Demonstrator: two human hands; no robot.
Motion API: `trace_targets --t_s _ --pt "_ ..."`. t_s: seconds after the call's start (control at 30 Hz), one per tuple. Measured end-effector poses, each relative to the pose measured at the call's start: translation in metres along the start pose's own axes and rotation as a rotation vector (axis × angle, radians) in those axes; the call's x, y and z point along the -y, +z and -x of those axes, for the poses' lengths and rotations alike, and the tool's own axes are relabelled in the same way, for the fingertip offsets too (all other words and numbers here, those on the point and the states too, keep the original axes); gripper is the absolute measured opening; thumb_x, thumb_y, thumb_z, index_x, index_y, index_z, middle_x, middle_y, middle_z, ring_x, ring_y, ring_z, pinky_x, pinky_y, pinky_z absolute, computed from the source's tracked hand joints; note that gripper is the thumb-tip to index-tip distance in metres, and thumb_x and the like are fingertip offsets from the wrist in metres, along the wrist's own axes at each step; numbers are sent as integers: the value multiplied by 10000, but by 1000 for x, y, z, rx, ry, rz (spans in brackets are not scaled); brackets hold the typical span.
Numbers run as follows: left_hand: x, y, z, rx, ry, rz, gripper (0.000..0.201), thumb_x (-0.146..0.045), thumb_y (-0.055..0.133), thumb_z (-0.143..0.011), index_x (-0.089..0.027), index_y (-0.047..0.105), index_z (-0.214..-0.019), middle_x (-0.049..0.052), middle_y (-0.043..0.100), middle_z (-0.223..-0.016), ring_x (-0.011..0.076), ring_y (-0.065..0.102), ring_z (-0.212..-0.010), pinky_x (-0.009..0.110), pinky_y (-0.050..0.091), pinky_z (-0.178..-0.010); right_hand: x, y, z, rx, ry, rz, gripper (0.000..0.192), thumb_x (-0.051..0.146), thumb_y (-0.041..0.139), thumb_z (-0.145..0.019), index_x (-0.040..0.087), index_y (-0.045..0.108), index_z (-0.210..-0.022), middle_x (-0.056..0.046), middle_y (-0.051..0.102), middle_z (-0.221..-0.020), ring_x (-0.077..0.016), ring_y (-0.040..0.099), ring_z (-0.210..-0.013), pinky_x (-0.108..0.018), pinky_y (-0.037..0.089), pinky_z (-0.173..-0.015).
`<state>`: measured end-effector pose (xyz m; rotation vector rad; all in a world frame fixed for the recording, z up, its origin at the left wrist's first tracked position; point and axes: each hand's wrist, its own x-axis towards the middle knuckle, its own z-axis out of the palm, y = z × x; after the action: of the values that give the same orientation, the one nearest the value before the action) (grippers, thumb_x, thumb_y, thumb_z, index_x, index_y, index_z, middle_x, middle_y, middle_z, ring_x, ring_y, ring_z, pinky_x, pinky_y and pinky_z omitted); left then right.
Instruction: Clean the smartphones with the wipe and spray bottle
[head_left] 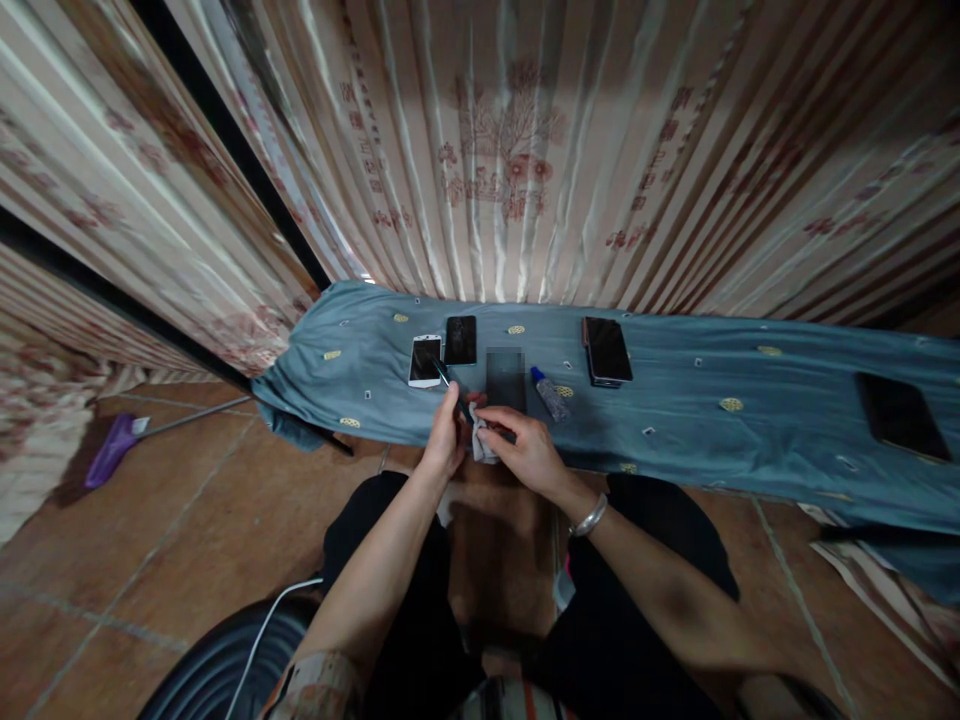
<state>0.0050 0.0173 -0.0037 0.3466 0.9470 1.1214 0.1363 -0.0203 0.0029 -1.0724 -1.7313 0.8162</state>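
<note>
The left hand (pixel 444 437) is closed around a thin dark tool (pixel 442 376), whose tip points away from it, toward the white phone (pixel 425 360). The right hand (pixel 525 447) touches the left one and pinches a small white cloth (pixel 484 447) between the fingers; the cloth lies just under both hands. Right beyond the right hand is a blurred dark phone (pixel 505 378), and beside it a small bottle (pixel 550 393). All rest on a blue cloth-covered table (pixel 750 440). More black phones (pixel 607 350) lie farther off.
</note>
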Motion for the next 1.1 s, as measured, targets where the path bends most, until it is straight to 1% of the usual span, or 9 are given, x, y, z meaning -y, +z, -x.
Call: trace_targets --t_s 0.13,0.33,0.5,0.63,0.8,0.9,0.97,1.03,1.1 --pt "-4 1 3 55 -29 33 500 -559 441 -917 -125 689 -910 97 734 -792 218 716 -830 304 571 -721 -1 1 0 -4 -69 -24 301 218 592 -879 256 693 -1160 -64 702 -1179 -189 657 -1092 -341 527 -961" --pt "-6 9 13 80 -20 44 462 -497 435 -940 -131 708 -871 93 746 -799 215 721 -885 292 578 -759 -6 1 0 -14 -126 56 318 233 516 -932 241 672 -1208 -79 680 -1224 -196 604 -1190 -381 472 -1054" --pt "-9 14 19 80 -22 74 390 -467 490 -922 -152 704 -839 78 750 -808 212 717 -920 291 574 -793 -12 1 -1 -28 -127 145 334 232 488 -945 255 648 -1237 -68 670 -1247 -200 594 -1198 -400 465 -1059" --pt "-13 10 18 112 11 102 435 -489 462 -928 -138 702 -834 100 754 -843 228 707 -967 319 563 -849 -16 3 -3 -45 -117 170 333 219 478 -943 232 652 -1226 -82 676 -1239 -206 606 -1180 -392 476 -1042" --pt "-18 6 18 122 28 131 452 -486 445 -936 -119 696 -855 106 746 -798 242 704 -985 351 542 -900 -19 5 -3 -56 -99 168 325 210 481 -931 222 664 -1200 -84 686 -1228 -206 628 -1143 -388 487 -1022" --pt "-21 3 16 116 35 164 420 -494 489 -913 -126 684 -855 109 743 -795 260 697 -1012 384 522 -934 -20 5 -2 -49 -61 135 327 230 466 -934 207 677 -1183 -88 699 -1201 -205 640 -1126 -368 490 -1009" --pt "-22 2 13 101 54 187 398 -494 511 -901 -137 671 -831 110 743 -800 268 689 -1038 399 504 -959 -23 6 -1 -42 4 87 326 259 472 -932 209 689 -1171 -82 716 -1168 -207 661 -1085 -361 504 -979" --pt "-24 1 11 81 70 197 376 -495 542 -884 -147 660 -805 106 743 -803 269 683 -1057 400 487 -979 -27 9 -1 -47 103 -13 313 305 508 -916 212 707 -1139 -70 742 -1105 -211 692 -994 -361 529 -918" --pt "-25 2 10 61 87 200 349 -484 563 -874 -156 657 -801 93 743 -803 259 684 -1056 387 478 -986 -32 12 -1 -51 214 -183 316 369 566 -880 208 724 -1101 -57 760 -1043 -207 705 -909 -356 549 -853"
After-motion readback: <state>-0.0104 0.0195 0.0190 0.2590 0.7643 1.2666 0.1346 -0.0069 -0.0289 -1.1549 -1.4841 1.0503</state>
